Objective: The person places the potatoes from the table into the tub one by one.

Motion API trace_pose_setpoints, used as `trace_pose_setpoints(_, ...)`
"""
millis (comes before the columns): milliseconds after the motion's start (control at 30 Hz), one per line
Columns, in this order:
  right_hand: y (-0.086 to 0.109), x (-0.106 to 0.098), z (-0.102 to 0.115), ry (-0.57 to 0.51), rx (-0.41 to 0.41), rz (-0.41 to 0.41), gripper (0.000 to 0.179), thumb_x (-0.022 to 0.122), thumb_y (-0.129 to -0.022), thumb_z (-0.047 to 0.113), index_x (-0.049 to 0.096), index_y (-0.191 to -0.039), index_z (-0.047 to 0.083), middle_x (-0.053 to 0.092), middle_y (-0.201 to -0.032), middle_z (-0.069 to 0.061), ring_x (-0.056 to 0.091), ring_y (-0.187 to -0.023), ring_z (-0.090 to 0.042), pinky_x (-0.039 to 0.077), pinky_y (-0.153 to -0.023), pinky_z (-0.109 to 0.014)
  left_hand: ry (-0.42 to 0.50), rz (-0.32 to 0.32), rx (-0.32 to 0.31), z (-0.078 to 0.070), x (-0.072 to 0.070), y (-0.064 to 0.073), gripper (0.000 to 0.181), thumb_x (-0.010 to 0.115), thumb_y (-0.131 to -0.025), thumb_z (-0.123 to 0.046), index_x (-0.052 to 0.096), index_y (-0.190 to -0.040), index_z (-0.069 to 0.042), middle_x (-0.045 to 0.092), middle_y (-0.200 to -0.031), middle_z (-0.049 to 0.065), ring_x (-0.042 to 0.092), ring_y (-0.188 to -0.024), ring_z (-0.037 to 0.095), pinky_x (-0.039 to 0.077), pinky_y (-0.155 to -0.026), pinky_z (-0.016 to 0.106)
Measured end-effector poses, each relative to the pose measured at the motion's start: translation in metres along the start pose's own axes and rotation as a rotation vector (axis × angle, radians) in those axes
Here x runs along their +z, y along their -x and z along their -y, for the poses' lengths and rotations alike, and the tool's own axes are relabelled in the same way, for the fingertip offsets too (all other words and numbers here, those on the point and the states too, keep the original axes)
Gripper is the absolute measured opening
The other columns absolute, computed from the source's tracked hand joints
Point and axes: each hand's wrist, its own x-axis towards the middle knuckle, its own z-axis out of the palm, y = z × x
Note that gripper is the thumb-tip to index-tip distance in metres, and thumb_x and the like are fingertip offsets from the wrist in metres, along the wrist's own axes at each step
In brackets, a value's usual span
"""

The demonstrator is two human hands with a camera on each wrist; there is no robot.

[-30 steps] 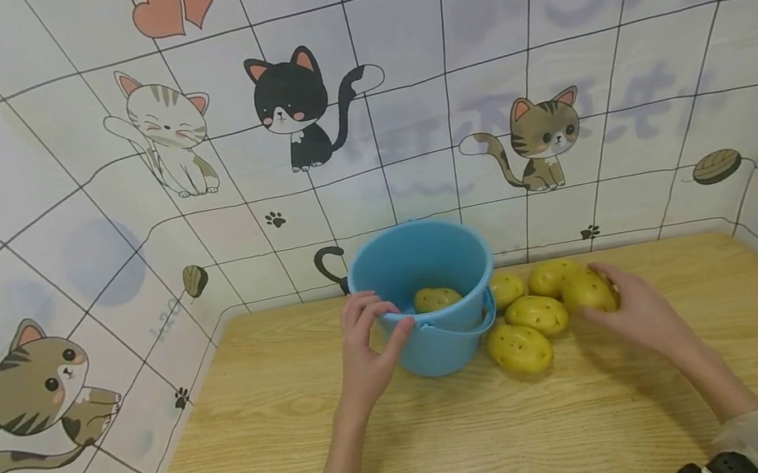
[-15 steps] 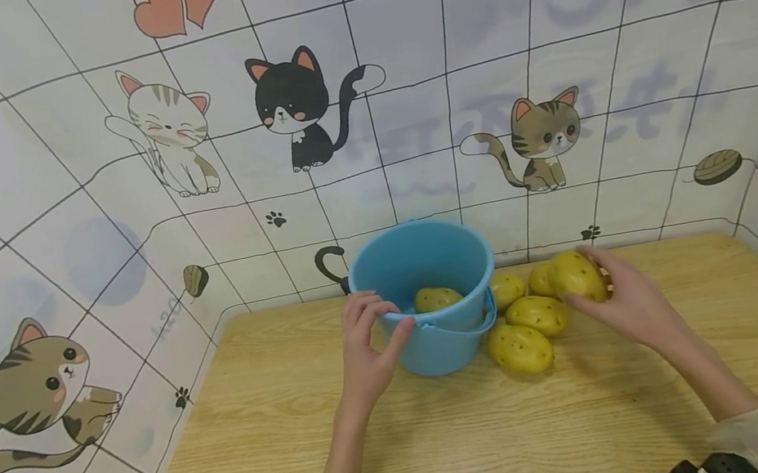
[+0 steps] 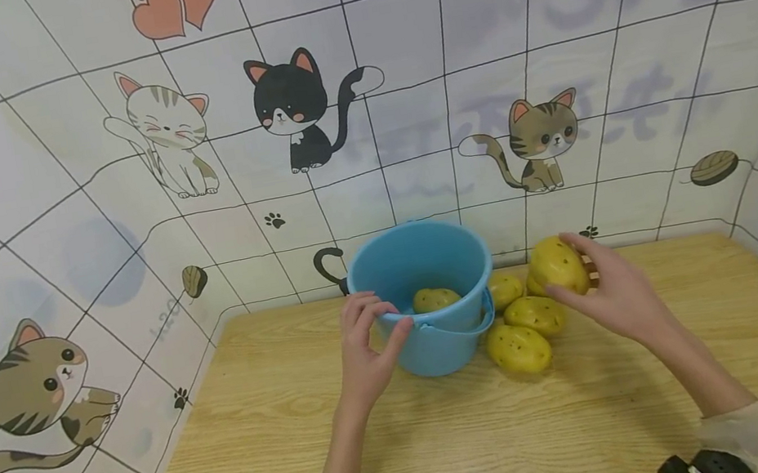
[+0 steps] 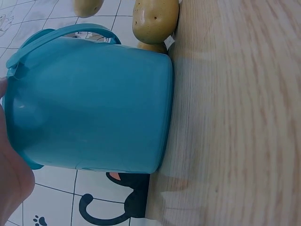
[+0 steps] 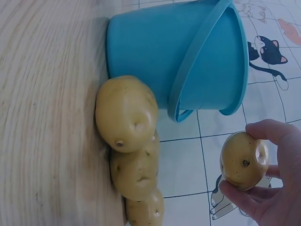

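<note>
A blue bucket (image 3: 442, 350) stands upright on the table, with one potato (image 3: 435, 299) visible inside it. My left hand (image 3: 367, 358) grips the near-left part of its rim, fingers over the edge. In the left wrist view the bucket wall (image 4: 94, 103) fills much of the picture, and only part of the hand (image 4: 13, 174) shows. My right hand (image 3: 618, 289) holds a yellow potato (image 3: 557, 266) up off the table, right of the bucket. The right wrist view shows thumb and fingertips pinching this potato (image 5: 243, 161), apart from the others.
Several potatoes lie together against the bucket's right side, among them a front one (image 3: 519, 348) and one behind it (image 3: 536, 316). The bucket's handle (image 3: 468, 327) hangs down on the right. A cat-patterned wall (image 3: 415, 181) rises behind the wooden table (image 3: 515, 438).
My right hand has lifted the potato and carried it up and left, towards the bucket. The left hand and the bucket have stayed in place.
</note>
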Motion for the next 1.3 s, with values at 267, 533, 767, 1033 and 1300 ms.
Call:
trace_pose_setpoints(267,-0.006,0.001,0.016,-0.002,-0.033,-0.034,0.078,0.076,-0.091,0.033,0.037,-0.153,0.006,0.051,-0.141,-0.025,0.062,-0.106,-0.044,0.055,-0.078,-0.053,0.007,-0.006,0.007,0.0,0.0,0.0,0.015,0.078,-0.088,-0.014,0.068,-0.099,-0.012,0.059,-0.109,0.006,0.045,-0.125,0.032,0.029,-0.11,0.054)
trace_pose_setpoints(533,-0.01,0.005,0.025,-0.021,-0.076,-0.043,0.077,0.078,-0.09,0.03,0.039,-0.153,0.007,0.049,-0.142,-0.025,0.062,-0.105,-0.045,0.056,-0.078,-0.056,0.007,-0.029,0.02,-0.013,0.001,-0.004,0.019,0.078,-0.081,0.002,0.066,-0.095,-0.003,0.059,-0.104,0.017,0.046,-0.119,0.043,0.03,-0.106,0.06)
trace_pose_setpoints(767,-0.012,0.008,0.032,-0.033,-0.105,-0.06,0.077,0.078,-0.09,0.031,0.04,-0.153,0.01,0.053,-0.14,-0.021,0.063,-0.105,-0.041,0.056,-0.078,-0.053,0.023,-0.03,0.029,-0.033,-0.003,-0.01,0.019,0.075,-0.079,0.009,0.064,-0.092,0.004,0.057,-0.101,0.023,0.045,-0.114,0.053,0.031,-0.105,0.06)
trace_pose_setpoints(1033,-0.016,0.01,0.046,-0.074,-0.125,-0.041,0.077,0.078,-0.09,0.032,0.039,-0.154,0.011,0.051,-0.143,-0.019,0.063,-0.108,-0.038,0.054,-0.083,-0.054,0.012,-0.022,0.021,-0.004,0.002,-0.002,0.019,0.078,-0.083,-0.002,0.067,-0.097,-0.008,0.058,-0.107,0.013,0.045,-0.12,0.042,0.03,-0.107,0.058)
trace_pose_setpoints(1300,-0.022,0.015,0.057,-0.137,-0.17,-0.019,0.075,0.08,-0.089,0.026,0.042,-0.152,0.01,0.052,-0.143,-0.015,0.06,-0.115,-0.034,0.054,-0.089,-0.053,0.016,0.003,0.004,-0.002,0.0,-0.001,0.014,0.076,-0.089,-0.016,0.066,-0.098,-0.011,0.057,-0.109,0.006,0.045,-0.122,0.041,0.03,-0.11,0.054)
